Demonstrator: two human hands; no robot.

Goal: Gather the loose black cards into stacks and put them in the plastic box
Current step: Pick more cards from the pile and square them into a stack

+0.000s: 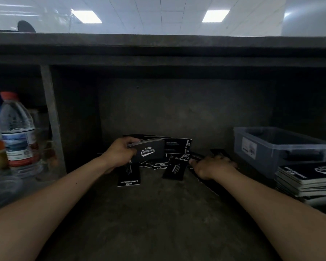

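One thin stack (149, 150) gripped in the left hand (120, 154), 9 o'clock of the loose cards (174, 169) | right hand (213, 166) on cards at 3 o'clock, grip unclear | plastic box (279, 147) beyond at 3 o'clock, contents unseen | gathering looks roughly midway

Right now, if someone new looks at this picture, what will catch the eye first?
First the left hand, in the middle, gripping a stack of black cards with a white Camping Club logo. Below and right of it, loose cards lie scattered, and the right hand rests among them; its grip is unclear. A plastic box stands at the far right, a bottle at the far left.
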